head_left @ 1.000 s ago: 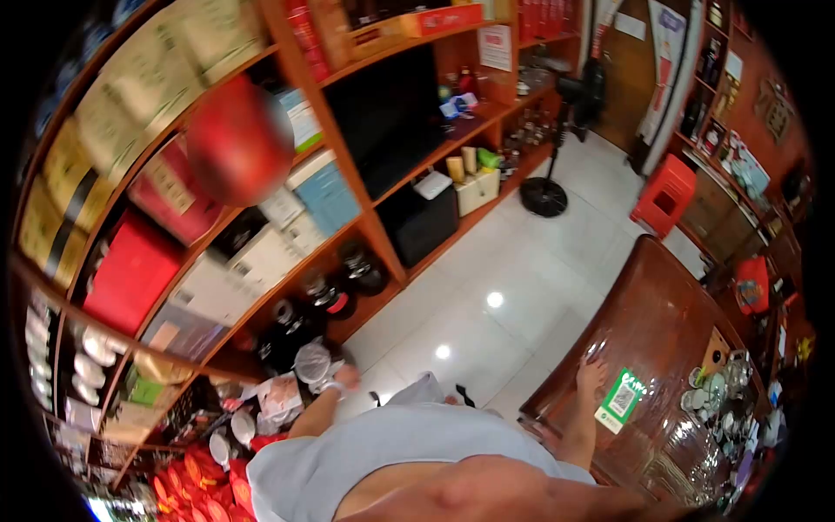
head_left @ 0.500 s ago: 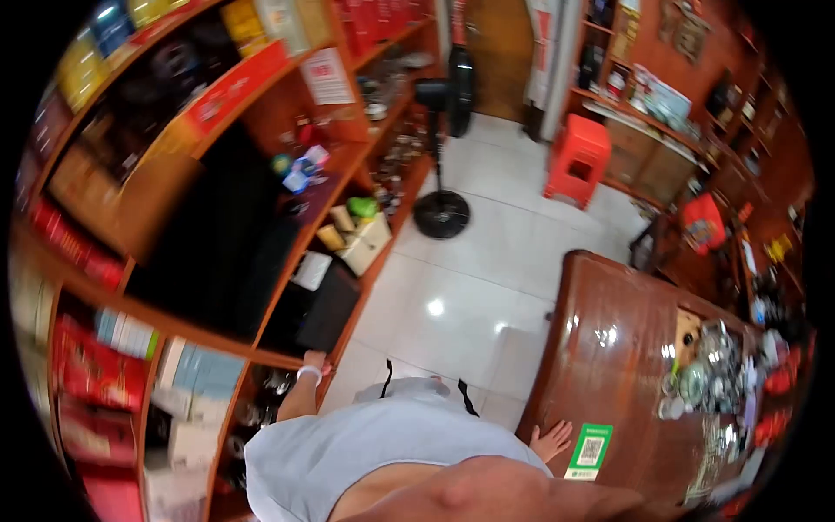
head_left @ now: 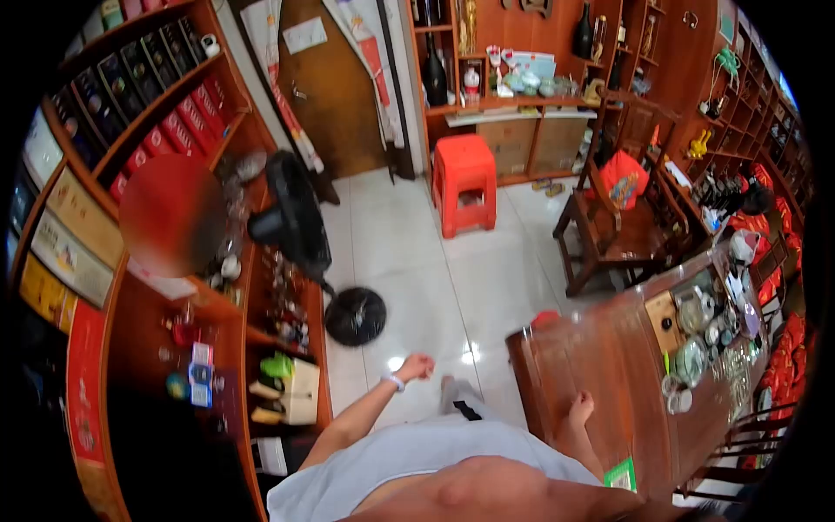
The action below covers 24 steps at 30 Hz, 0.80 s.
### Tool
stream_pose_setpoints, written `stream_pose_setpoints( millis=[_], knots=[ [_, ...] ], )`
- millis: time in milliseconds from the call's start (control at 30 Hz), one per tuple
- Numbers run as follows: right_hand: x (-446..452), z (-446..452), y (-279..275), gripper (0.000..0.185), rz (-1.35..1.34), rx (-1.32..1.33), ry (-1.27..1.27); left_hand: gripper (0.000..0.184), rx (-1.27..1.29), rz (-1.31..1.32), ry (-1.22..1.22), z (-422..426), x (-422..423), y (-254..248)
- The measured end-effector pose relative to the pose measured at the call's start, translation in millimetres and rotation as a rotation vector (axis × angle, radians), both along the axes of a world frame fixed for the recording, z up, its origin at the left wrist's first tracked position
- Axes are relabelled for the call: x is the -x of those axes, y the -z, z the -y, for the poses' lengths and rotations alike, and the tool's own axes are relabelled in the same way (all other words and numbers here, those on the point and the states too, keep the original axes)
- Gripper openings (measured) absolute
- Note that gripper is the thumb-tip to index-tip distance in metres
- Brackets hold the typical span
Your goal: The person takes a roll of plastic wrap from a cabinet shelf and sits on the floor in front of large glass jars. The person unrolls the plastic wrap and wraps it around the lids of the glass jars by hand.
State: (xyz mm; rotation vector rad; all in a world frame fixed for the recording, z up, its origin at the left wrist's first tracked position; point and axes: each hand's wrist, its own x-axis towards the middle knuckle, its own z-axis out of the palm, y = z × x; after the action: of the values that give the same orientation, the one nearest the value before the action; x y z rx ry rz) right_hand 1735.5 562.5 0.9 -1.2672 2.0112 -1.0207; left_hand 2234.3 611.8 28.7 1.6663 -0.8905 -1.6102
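Note:
My left hand [head_left: 419,366], with a pale band [head_left: 396,382] at the wrist, hangs over the tiled floor in front of my body. Its fingers are loosely curled in, and nothing shows in them. My right hand [head_left: 583,407] is above the near left part of the brown wooden table [head_left: 591,365], fingers drawn together with no object visible. Below it, partly covered by my arm, lies a green-edged card [head_left: 621,475]. The black standing fan [head_left: 291,213] is ahead of my left hand, its round base [head_left: 355,316] on the floor.
A red plastic stool [head_left: 465,183] stands ahead, before a cabinet. To its right is a wooden armchair [head_left: 622,209] with a red cushion [head_left: 621,179]. Glass tea ware [head_left: 691,361] covers the table's right side. Shelves [head_left: 96,383] line the left; a door [head_left: 335,96] is at the back.
My left hand has left the shelf edge and swung out over the floor. The right hand has lifted off the tabletop, its fingers now curled. My view has moved forward and turned right.

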Motion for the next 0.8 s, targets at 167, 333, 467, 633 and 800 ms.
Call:
stream_pose_setpoints(
  millis=[167, 333, 467, 633, 800],
  knots=[
    [-180, 193, -59, 0.018, 0.238, -0.02, -0.555, 0.015, -0.078, 0.198, -0.169, 79, -88, -5],
    [-338, 343, -107, 0.024, 0.163, -0.046, -1.019, 0.017, -0.082, 0.134, -0.327, 177, -153, -31],
    [-414, 436, -125, 0.024, -0.011, -0.002, -1.107, 0.016, -0.126, 0.044, -0.321, 280, -204, -10],
    [-433, 532, -112, 0.025, -0.204, -0.105, -1.025, 0.013, -0.124, -0.037, -0.367, 443, -277, -38],
    [-423, 607, -157, 0.018, 0.054, -0.13, -0.797, 0.011, 0.135, 0.05, -0.335, 640, -346, -71]
  ],
)
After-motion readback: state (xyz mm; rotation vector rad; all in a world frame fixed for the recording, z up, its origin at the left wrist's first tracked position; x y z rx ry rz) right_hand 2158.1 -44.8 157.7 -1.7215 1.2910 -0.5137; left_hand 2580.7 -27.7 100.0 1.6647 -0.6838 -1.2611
